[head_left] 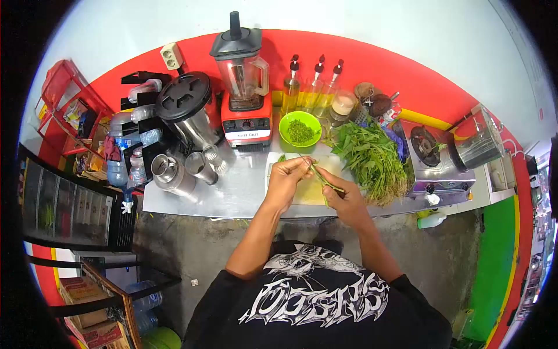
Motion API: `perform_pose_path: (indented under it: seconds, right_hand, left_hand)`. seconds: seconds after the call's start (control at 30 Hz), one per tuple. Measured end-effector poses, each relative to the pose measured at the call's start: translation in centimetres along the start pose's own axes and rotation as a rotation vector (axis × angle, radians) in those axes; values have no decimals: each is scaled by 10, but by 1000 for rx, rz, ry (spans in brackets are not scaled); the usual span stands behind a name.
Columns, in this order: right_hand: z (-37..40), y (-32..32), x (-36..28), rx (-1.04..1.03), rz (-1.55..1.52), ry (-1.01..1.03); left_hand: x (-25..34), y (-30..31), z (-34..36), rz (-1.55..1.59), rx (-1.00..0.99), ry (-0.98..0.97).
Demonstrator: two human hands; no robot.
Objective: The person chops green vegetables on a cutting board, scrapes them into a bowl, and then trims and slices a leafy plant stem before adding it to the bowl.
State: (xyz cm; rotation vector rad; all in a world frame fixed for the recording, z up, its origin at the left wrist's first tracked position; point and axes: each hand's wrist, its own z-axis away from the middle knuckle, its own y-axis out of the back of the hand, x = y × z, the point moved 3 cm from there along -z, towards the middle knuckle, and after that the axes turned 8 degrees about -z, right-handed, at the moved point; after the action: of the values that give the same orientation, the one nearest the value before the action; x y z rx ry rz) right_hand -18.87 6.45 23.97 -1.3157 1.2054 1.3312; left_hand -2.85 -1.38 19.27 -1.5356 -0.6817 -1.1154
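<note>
My left hand (286,181) pinches the upper end of a slim green vegetable stem (318,174) above a pale cutting board (308,196). My right hand (347,200) has its fingers closed round the lower part of the same stem, thumb on top. Just beyond my hands stands a bright green bowl (285,125) with small cut green pieces (301,132) inside. To the right of the board lies a large bunch of leafy greens (369,157), its stems and root ends toward the front edge.
A red blender (246,125) stands behind the left of the metal counter (244,198), beside a steel container with a black lid (186,104) and a steel jug (168,171). Pump bottles (290,93) line the wall. A gas stove (442,157) sits at the right.
</note>
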Motion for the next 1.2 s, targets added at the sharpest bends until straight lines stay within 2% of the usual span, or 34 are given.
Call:
perform_pose_path:
  seconds: [0.2,0.3,0.37,0.4,0.57,0.63,0.7,0.8,0.87,0.9,0.97,1.03,1.1,1.2]
  right_hand:
    - [3,0,1,42,-31,-22]
    - [3,2,7,63,-61,-56]
    - [-2,1,4,63,77,199]
    - [1,0,-3,47,0,34]
    - [1,3,5,57,34,54]
    - [2,2,7,68,-51,-35]
    - [2,1,6,80,-85,-21]
    - [2,5,15,28,-26,-90]
    - [0,6,16,49,115,183]
    - [0,7,15,51,116,182]
    - [2,8,5,98,363,239]
    - [2,7,-3,122,426,209]
    - [1,6,-3,143,488,179]
    - [-3,5,7,184,484,174]
  left_hand:
    - [-1,-2,-2,11,78,-36]
    - [-5,-3,-2,-72,31,-42]
    - [-6,-6,0,-85,-9,-81]
    - [-7,-7,0,-84,-15,-87]
    - [-7,-10,1,-50,11,-9]
    - [-13,-8,0,-46,26,7]
    - [-13,-7,-1,-40,38,26]
    - [-6,-7,2,-40,48,93]
    - [-4,-7,2,-47,-71,133]
    - [-3,-5,2,-47,-73,134]
    - [-6,-5,2,30,-180,200]
    - [-5,-6,4,29,-227,206]
    - [-1,-14,8,-261,-287,156]
    - [-24,-10,-1,-404,-205,148]
